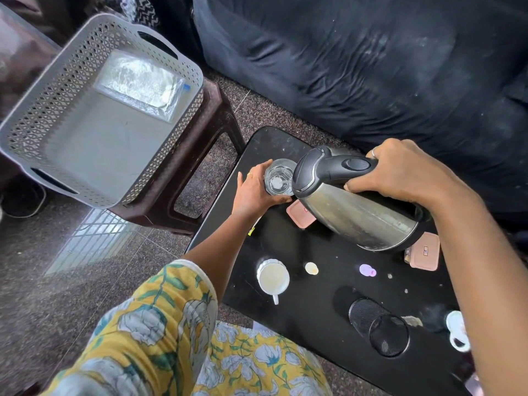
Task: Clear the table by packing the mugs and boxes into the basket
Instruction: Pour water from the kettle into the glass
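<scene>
Head view: the left hand (pixel 254 190) curls round a clear glass (pixel 278 178) at the far end of the black table (pixel 314 310); the right hand (pixel 400 172) grips the handle of the tilted kettle (pixel 357 215). A white mug (pixel 273 277) stands nearer on the table, and the basket (pixel 85 110) sits on a stool (pixel 217 115) beside it

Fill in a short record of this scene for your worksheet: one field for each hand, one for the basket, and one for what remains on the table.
Left hand: grips the glass, which is on the table
Right hand: holds the kettle by its handle, tilted toward the glass
Basket: on the stool, clear box inside
On table: white mug, pink-lidded box and another, black mesh cup on its side
</scene>
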